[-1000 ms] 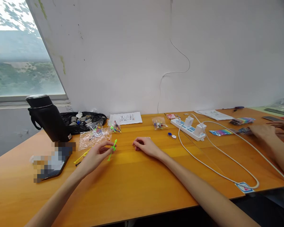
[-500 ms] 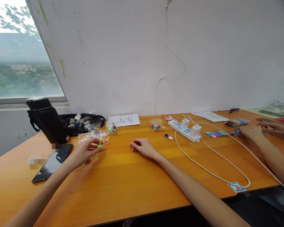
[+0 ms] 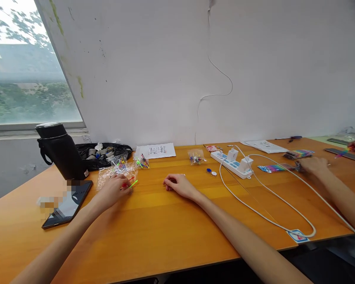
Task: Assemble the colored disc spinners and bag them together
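Plastic bags (image 3: 115, 173) beside left hand (image 3: 114, 190)

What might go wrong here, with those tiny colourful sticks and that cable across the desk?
The left hand pinches a thin green stick beside a clear bag of small pieces; a nudge could scatter them. The white cable loops near the right arm and could snag. The phone lies near the table edge.

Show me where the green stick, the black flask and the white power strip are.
green stick (image 3: 133, 184), head view, on its free end.
black flask (image 3: 62, 154), head view, on its body.
white power strip (image 3: 231, 162), head view, on its top face.
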A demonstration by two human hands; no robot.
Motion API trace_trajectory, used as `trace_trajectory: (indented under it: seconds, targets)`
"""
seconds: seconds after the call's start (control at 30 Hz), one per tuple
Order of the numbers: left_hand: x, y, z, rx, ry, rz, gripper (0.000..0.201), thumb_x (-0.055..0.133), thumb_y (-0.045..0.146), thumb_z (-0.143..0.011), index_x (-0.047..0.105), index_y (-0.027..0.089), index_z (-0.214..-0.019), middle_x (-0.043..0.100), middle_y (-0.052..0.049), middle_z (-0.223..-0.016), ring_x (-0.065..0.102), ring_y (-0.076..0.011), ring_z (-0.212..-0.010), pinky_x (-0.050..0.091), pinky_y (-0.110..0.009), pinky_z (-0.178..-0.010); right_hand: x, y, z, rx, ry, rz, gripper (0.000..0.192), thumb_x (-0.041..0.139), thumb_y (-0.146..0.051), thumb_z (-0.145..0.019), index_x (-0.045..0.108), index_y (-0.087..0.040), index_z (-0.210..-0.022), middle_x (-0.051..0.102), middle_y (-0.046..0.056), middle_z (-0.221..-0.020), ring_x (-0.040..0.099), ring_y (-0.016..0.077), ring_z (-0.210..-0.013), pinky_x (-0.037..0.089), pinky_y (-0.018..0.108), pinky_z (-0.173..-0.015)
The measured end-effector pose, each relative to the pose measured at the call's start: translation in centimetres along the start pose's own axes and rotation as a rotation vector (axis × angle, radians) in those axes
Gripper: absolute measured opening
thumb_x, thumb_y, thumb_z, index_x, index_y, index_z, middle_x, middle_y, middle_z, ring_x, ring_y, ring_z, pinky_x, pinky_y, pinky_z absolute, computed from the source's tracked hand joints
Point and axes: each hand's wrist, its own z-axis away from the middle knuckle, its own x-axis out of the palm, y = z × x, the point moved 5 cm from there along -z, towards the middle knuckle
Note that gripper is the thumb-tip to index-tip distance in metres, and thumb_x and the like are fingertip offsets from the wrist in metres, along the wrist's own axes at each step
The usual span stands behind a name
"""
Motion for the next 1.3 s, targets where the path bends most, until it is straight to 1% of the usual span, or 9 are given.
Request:
trace_trajectory:
  seconds: [0.37, 0.5, 0.63, 0.73, 0.8, 0.9, 1.0, 1.17, 1.3]
  targets:
    - [0.2, -0.6, 0.2, -0.025, 0.088, -0.059, 0.031, 0.054, 0.045, -0.084, 0.073, 0.02, -0.084, 0.069, -0.011, -0.097, 0.058, -0.0309, -0.096, 0.042, -0.04, -0.087, 0.1, 0.1, 0.0, 0.01, -0.001, 0.037, 0.027, 0.051, -0.035, -0.096, 0.069, -0.016, -0.09, 0.072, 0.005, -0.078, 0.067, 0.0149, -0.072, 0.049, 0.024, -0.069]
    - [-0.6, 0.4, 0.3, -0.073, 0.141, -0.057, 0.031, 0.049, 0.044, -0.087, 0.069, 0.02, -0.084, 0.066, -0.011, -0.096, 0.057, -0.0311, -0.093, 0.042, -0.04, -0.084, 0.0, -0.3, 0.1, -0.002, -0.026, 0.069, 0.028, 0.049, -0.036, -0.097, 0.068, -0.017, -0.091, 0.073, 0.005, -0.079, 0.067, 0.0152, -0.073, 0.048, 0.023, -0.068]
    - [-1.3, 3.7, 0.1, -0.066, 0.143, 0.088, 0.031, 0.041, 0.043, -0.093, 0.058, 0.021, -0.08, 0.062, -0.007, -0.091, 0.057, -0.0268, -0.089, 0.041, -0.035, -0.079, -3.3, -1.0, 0.2, -0.013, 0.136, 0.457, 0.025, 0.052, -0.034, -0.096, 0.07, -0.019, -0.087, 0.073, 0.006, -0.083, 0.064, 0.0174, -0.073, 0.043, 0.025, -0.067]
    - [-1.6, 6.9, -1.0, -0.017, 0.127, 0.236, 0.033, 0.04, 0.044, -0.094, 0.049, 0.021, -0.073, 0.058, -0.003, -0.085, 0.056, -0.0227, -0.082, 0.04, -0.032, -0.074, -7.8, -0.8, 0.8, 0.124, 0.325, 0.779, 0.033, 0.05, -0.034, -0.096, 0.069, -0.019, -0.074, 0.071, 0.011, -0.081, 0.063, 0.0206, -0.077, 0.041, 0.028, -0.07]
    - [-1.5, 8.7, -2.0, 0.012, 0.082, 0.356, 0.039, 0.038, 0.047, -0.095, 0.042, 0.021, -0.066, 0.054, -0.001, -0.076, 0.052, -0.0197, -0.073, 0.037, -0.029, -0.068, -10.5, -0.3, 1.4, 0.224, 0.374, 0.879, 0.039, 0.047, -0.033, -0.097, 0.07, -0.018, -0.07, 0.07, 0.015, -0.082, 0.064, 0.0235, -0.082, 0.041, 0.03, -0.074]
    - [-0.7, 10.1, -3.3, 0.018, 0.023, 0.534, 0.04, 0.036, 0.048, -0.096, 0.042, 0.021, -0.068, 0.048, 0.001, -0.068, 0.046, -0.0173, -0.065, 0.033, -0.028, -0.061, -13.2, 0.8, 2.4, 0.341, 0.389, 1.021, 0.031, 0.047, -0.027, -0.096, 0.073, -0.016, -0.084, 0.071, 0.017, -0.097, 0.061, 0.0284, -0.1, 0.041, 0.034, -0.085]
    - [0.8, 10.3, -4.0, 0.02, 0.027, 0.689, 0.038, 0.036, 0.046, -0.097, 0.047, 0.02, -0.072, 0.05, 0.001, -0.07, 0.048, -0.0172, -0.069, 0.035, -0.027, -0.065, -14.2, 1.9, 3.2, 0.414, 0.359, 1.065, 0.021, 0.052, -0.019, -0.09, 0.072, -0.015, -0.096, 0.069, 0.016, -0.107, 0.058, 0.0303, -0.106, 0.04, 0.036, -0.087]
    - [3.9, 9.7, -3.7, 0.023, 0.0, 0.918, 0.033, 0.037, 0.043, -0.098, 0.056, 0.019, -0.083, 0.054, 0.0, -0.078, 0.05, -0.0166, -0.074, 0.038, -0.027, -0.07, -14.5, 3.1, 3.5, 0.457, 0.32, 1.035, 0.022, 0.056, -0.006, -0.082, 0.07, -0.014, -0.096, 0.069, 0.014, -0.105, 0.061, 0.0257, -0.1, 0.041, 0.03, -0.081]
    - [4.6, 9.9, -3.5, 0.015, -0.022, 0.98, 0.03, 0.042, 0.04, -0.096, 0.058, 0.018, -0.084, 0.054, 0.0, -0.078, 0.049, -0.0155, -0.073, 0.038, -0.027, -0.069, -14.8, 3.4, 3.5, 0.458, 0.316, 1.016, 0.025, 0.057, -0.002, -0.079, 0.069, -0.013, -0.098, 0.07, 0.014, -0.104, 0.062, 0.0244, -0.099, 0.041, 0.028, -0.081]
